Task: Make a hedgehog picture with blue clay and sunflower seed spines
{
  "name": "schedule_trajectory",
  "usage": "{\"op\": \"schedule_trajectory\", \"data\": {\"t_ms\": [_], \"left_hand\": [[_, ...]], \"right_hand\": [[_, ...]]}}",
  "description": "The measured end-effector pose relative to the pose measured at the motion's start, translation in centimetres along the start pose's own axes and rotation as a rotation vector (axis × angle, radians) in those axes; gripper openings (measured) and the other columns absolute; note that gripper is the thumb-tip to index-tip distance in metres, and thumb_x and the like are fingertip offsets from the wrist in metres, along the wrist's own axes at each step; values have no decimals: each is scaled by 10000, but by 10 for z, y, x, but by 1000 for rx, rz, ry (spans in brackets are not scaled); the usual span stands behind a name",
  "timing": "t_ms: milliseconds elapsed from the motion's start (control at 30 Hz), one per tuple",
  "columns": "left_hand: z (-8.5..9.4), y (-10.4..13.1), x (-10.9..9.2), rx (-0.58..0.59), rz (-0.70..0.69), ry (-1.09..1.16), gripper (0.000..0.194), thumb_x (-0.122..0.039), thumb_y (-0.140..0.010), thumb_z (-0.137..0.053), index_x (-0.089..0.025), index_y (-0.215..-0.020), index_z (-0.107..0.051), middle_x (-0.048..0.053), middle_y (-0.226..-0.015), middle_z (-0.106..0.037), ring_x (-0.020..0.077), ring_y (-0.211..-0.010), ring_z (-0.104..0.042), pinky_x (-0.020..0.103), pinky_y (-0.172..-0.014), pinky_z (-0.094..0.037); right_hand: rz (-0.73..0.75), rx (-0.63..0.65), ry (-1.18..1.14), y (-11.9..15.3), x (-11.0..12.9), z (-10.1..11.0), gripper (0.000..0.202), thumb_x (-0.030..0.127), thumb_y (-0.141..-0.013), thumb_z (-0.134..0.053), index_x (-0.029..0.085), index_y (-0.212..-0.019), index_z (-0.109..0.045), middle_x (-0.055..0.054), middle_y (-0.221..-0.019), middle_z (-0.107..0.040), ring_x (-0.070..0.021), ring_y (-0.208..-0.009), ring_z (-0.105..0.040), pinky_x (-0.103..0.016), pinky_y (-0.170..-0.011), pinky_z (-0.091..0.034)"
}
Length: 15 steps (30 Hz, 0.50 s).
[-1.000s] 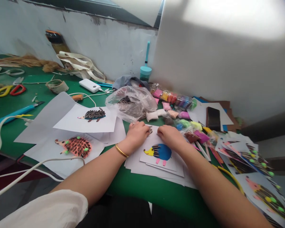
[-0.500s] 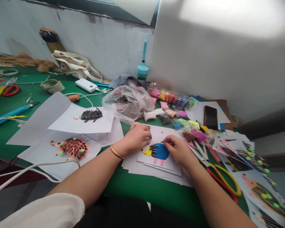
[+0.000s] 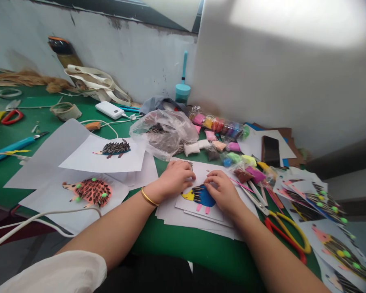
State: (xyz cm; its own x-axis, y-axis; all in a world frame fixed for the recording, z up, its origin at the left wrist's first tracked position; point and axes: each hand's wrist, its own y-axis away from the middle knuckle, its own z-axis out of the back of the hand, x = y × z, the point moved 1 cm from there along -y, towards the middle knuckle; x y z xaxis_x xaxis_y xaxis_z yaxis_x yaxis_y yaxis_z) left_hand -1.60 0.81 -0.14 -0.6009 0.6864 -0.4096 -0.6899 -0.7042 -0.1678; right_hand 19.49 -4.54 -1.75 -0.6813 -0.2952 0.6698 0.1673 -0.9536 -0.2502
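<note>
A paper hedgehog with a yellow face, a blue body and pink feet lies on white paper. Striped sunflower seeds stand in rows on the body behind the face. My left hand rests on the paper above the face, its fingers loosely bent and apart, with no object seen in them. Over the top of the blue body, my right hand has its thumb and fingertips brought together at the edge of the seeds. Whatever is between those fingertips is hidden.
A plastic bag of seeds and small clay packets lie beyond the paper. Scissors lie at right beside finished hedgehog pictures. More hedgehog pictures, a cable and a blue craft knife are at left.
My right hand has moved left, from the body's right upper edge to the seeds; the thin dark seed seen in its fingertips is now out of sight. My left hand has hardly moved.
</note>
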Motion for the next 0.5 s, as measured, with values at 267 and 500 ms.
{"op": "schedule_trajectory", "data": {"t_ms": [267, 500], "left_hand": [[-6, -1, 2, 3, -65, 0, 234, -224, -859, -651, -359, -1022, -750, 31, -1009, -624, 212, -1010, -535, 393, -894, -313], [-10, 1, 2, 8, -114, -21, 315, -181, -878, -603, -394, -1062, -744, 24, -953, -615, 195, -944, -528, 386, -868, -323]], "right_hand": [[20, 12, 46, 1, -3, -3, 105, 204, -847, -597, 215, -805, -692, -74, -1019, -612, -242, -1014, -574, -419, -952, -445], [46, 32, 98, 0, -2, -3, 127, 184, -845, -584, 222, -791, -692, -69, -994, -622, -236, -977, -582, -410, -913, -460]]}}
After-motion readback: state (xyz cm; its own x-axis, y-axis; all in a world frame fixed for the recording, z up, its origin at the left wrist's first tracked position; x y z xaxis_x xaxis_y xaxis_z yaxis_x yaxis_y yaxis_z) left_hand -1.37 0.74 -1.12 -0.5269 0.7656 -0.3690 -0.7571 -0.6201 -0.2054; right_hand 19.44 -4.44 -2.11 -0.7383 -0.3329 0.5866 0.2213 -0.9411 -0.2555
